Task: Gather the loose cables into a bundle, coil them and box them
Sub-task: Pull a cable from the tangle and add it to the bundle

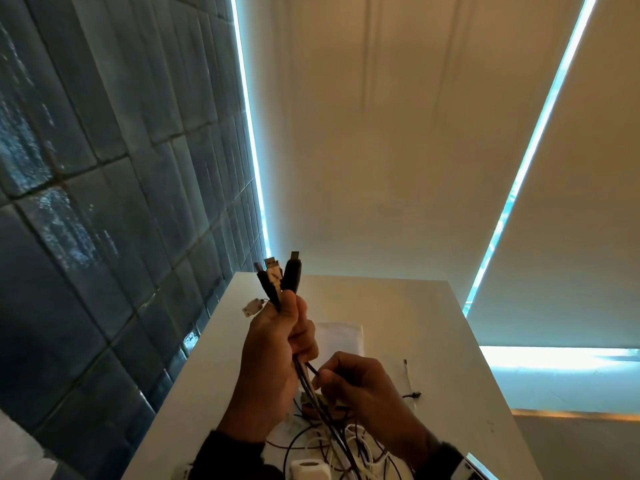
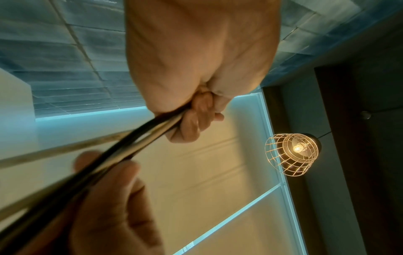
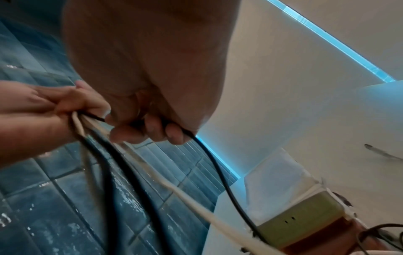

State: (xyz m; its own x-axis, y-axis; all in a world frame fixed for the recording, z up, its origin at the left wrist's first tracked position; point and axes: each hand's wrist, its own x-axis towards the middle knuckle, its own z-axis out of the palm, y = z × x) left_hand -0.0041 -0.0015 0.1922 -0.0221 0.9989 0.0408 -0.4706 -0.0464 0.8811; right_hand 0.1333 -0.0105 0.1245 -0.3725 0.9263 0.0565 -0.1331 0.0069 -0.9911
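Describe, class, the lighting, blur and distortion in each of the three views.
Head view: dim warm room, cyan glare strips beside the blinds, wide-angle lines splaying outward. Left wrist view: cables smeared and out of focus, the caged lamp glowing sharp. Right wrist view: cables and hands soft with motion blur.

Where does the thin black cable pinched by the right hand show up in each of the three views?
Head: the thin black cable crosses the lower centre, from the left hand to the right hand.
Left wrist: cables run together lower left; this one cannot be singled out.
Right wrist: it leaves the fingers and curves down to lower right.
Shared landmark: the blue tiled wall.
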